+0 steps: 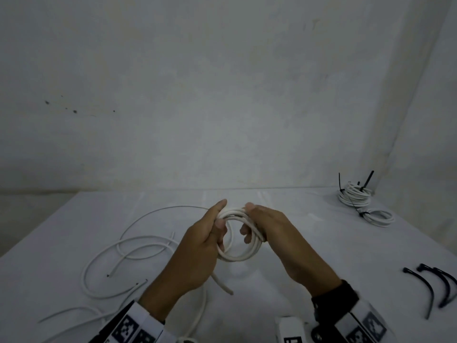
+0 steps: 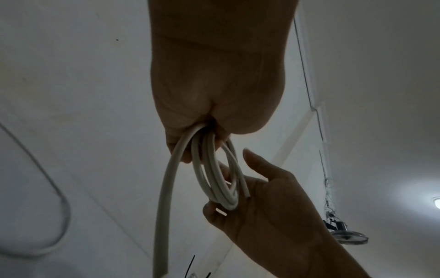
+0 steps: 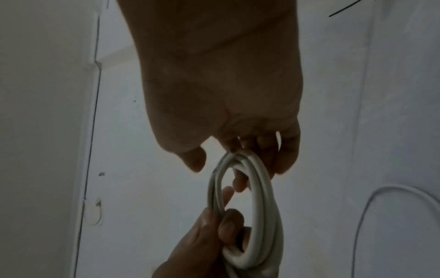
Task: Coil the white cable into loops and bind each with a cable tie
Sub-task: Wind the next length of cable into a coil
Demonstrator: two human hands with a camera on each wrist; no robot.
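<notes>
I hold a small coil of white cable [image 1: 237, 256] of several turns in both hands above the table. My left hand [image 1: 220, 216] grips the coil's left side, thumb on top and fingers curled through the ring. My right hand [image 1: 247, 221] holds the right side, its fingers hooked through the loop. In the left wrist view the coil [image 2: 214, 180] hangs from my left hand [image 2: 190, 143], and a free tail [image 2: 164, 206] runs down. The right wrist view shows my right hand [image 3: 238, 154] on the coil [image 3: 258, 206]. Black cable ties [image 1: 435, 285] lie at the right.
Loose white cables [image 1: 123, 251] sprawl over the left of the white table [image 1: 309, 243]. Two tied coils [image 1: 354, 196] sit at the back right corner, with black tie tails sticking up. A wall rises behind the table.
</notes>
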